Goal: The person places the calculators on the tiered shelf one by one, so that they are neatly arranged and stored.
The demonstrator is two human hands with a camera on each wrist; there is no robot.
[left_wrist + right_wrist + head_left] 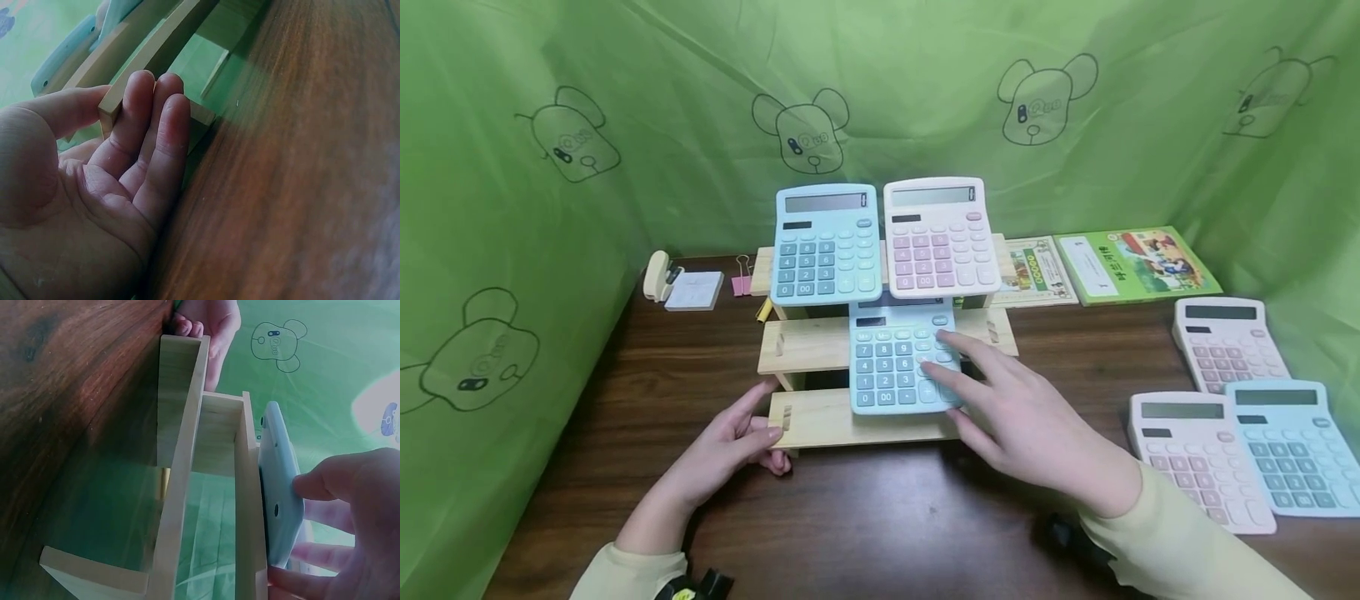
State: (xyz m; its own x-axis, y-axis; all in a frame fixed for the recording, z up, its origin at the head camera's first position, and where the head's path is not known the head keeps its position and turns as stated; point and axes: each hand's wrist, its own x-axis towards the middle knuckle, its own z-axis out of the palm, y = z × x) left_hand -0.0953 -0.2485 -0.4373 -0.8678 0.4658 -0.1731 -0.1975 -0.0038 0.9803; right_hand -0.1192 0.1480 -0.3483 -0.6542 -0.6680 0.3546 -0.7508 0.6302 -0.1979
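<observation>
My left hand (737,437) grips the lower left corner of a three-tier wooden stand (827,429), thumb on top; in the left wrist view its other fingers (172,125) bend beneath the board. A blue calculator (887,367) leans on the middle tier, its top partly behind the tier above. Over its right side my right hand (1015,408) spreads, fingertips on the keys and one digit at the lower right corner. In the right wrist view the calculator (281,481) shows edge-on beside the board. Another blue calculator (827,242) and a pink one (940,237) stand on the top tier.
Two pink calculators (1198,454) (1228,342) and a blue one (1296,446) lie overlapping at the right. Behind are booklets (1138,262), a notepad (695,291), a cream stapler-like item (657,275) and a pink binder clip (741,286). Green cloth (910,75) walls the table.
</observation>
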